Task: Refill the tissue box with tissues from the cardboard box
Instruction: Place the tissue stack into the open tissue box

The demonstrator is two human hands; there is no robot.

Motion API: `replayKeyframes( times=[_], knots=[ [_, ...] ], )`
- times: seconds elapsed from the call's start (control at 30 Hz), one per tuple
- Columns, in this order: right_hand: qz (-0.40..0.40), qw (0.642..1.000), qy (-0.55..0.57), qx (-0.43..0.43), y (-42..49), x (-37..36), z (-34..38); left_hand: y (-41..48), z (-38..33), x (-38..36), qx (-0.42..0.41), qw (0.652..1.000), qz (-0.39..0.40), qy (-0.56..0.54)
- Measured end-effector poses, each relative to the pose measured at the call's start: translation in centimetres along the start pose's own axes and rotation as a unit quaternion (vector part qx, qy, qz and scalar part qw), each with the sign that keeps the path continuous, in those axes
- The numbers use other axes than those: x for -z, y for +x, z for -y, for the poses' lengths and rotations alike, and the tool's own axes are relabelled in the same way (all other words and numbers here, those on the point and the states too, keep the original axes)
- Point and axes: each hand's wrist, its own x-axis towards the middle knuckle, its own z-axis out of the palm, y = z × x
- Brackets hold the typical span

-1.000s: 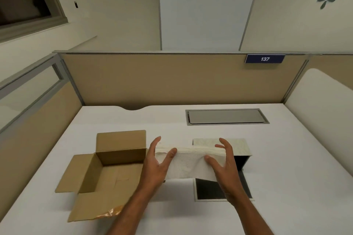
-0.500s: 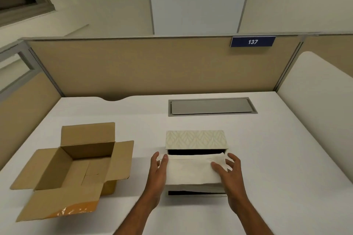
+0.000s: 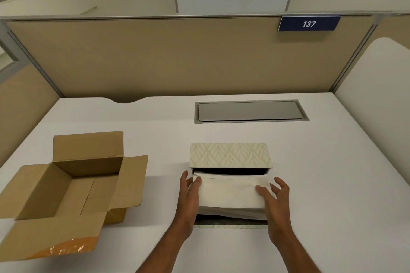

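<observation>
A tissue box [image 3: 230,154] with a cream leaf pattern lies on the white desk, its open side facing me and its flap [image 3: 230,225] folded flat toward me. A white stack of tissues [image 3: 230,195] sits half inside the opening. My left hand [image 3: 188,197] grips the stack's left end and my right hand [image 3: 276,203] grips its right end, thumbs on top. The brown cardboard box [image 3: 66,186] stands open to the left with nothing visible inside.
A grey cable hatch [image 3: 250,111] is set into the desk behind the tissue box. Tan partition walls [image 3: 177,57] enclose the desk at the back and left, a white panel [image 3: 375,99] at the right. A blue sign [image 3: 309,23] reads 137.
The stack came from beside the cardboard box over to the tissue box and has gone down into its opening. Both hands kept hold of it. The view tilted downward.
</observation>
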Motion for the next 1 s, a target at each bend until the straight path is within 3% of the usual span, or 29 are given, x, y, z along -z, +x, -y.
replayKeyframes(
  times=[0.53,1.0],
  knots=[
    [0.003,0.999,0.02,-0.028,2.4,-0.3,-0.6,1.4,1.1,-0.7,-0.019,0.998,-0.055,-0.021],
    [0.008,0.999,-0.029,0.024,2.4,-0.5,-0.1,1.0,1.4,-1.0,-0.04,0.997,-0.067,0.012]
  ],
)
